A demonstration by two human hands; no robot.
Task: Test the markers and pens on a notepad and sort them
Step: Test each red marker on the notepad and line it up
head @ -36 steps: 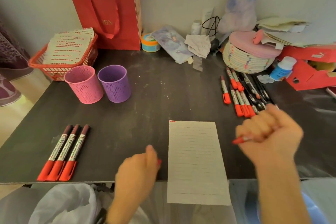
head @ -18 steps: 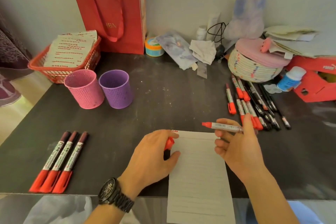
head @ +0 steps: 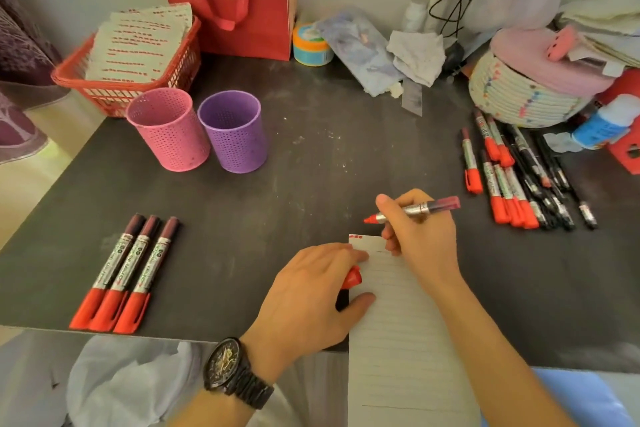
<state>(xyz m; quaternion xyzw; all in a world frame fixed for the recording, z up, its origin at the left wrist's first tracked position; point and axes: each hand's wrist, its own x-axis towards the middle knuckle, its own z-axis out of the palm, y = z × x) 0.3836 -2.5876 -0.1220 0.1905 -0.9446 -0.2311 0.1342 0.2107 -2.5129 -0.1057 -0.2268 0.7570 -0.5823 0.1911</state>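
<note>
Counter is matt dark, scuffed, flecked white; notepad is matt lined paper. Marker in my right hand has a glossy silvery barrel, cap in my left hand is glossy red plastic. Pink cup and purple cup are perforated matt plastic, my watch is dark metal.

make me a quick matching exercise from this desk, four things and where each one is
1. uncapped marker
2. red cap
3. three capped markers
4. purple cup

a. upright beside the pink cup
b. held in the left hand
c. lying side by side on the table, left part
d. held in the right hand, near the top edge of the notepad

Pairs: 1-d, 2-b, 3-c, 4-a
</note>
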